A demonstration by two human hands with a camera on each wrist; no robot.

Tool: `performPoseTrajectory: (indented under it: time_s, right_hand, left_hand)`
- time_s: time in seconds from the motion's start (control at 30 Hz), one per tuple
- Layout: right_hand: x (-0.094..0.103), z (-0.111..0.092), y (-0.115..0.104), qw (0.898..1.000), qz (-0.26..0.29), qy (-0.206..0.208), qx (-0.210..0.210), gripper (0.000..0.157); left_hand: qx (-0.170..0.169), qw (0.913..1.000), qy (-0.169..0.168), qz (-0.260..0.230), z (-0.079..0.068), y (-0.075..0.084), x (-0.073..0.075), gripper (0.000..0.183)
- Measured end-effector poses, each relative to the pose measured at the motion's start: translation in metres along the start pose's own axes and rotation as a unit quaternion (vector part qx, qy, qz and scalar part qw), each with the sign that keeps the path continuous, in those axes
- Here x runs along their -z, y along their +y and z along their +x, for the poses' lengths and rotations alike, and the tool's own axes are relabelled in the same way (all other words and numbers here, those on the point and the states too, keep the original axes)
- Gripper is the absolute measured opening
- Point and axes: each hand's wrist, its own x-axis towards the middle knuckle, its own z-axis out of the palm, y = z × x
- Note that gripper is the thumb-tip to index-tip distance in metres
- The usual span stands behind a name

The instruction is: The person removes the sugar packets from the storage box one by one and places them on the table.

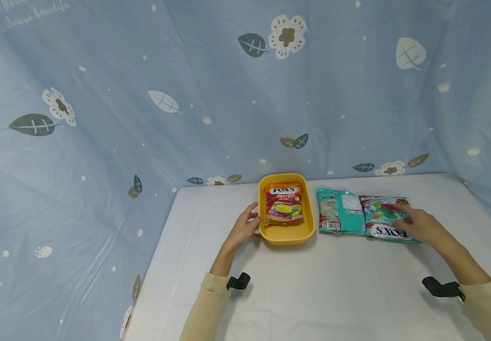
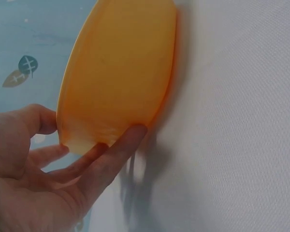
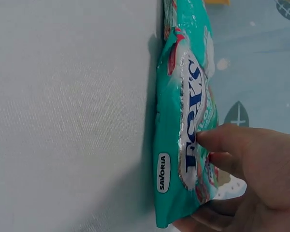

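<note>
My left hand [image 1: 244,226] is at the left side of a yellow tray [image 1: 288,237], its extended fingertips touching the outer wall and rim. Inside the tray lies an orange and purple bag of Fox's fruit candy [image 1: 284,203], face up. Over on the right, my right hand [image 1: 425,226] holds the right end of a teal Fox's candy bag [image 1: 383,231]. In the right wrist view, fingertips press on the printed front of that bag [image 3: 181,121], while other fingers are partly hidden at its near end.
A second teal candy bag [image 1: 347,213] lies back side up between the tray and the held bag, edge against the latter. Everything stands on a white-covered table [image 1: 334,289]. A blue patterned cloth [image 1: 228,94] hangs behind and to the sides.
</note>
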Motion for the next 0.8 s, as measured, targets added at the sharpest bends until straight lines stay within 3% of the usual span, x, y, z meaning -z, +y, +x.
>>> performPoseTrajectory:
  time_s: [0.8]
  right_hand:
    - [0.010, 0.002, -0.016, 0.997, -0.075, -0.009, -0.009, 0.071]
  left_hand:
    - [0.003, 0.9999, -0.003, -0.011, 0.001, -0.002, 0.001, 0.056]
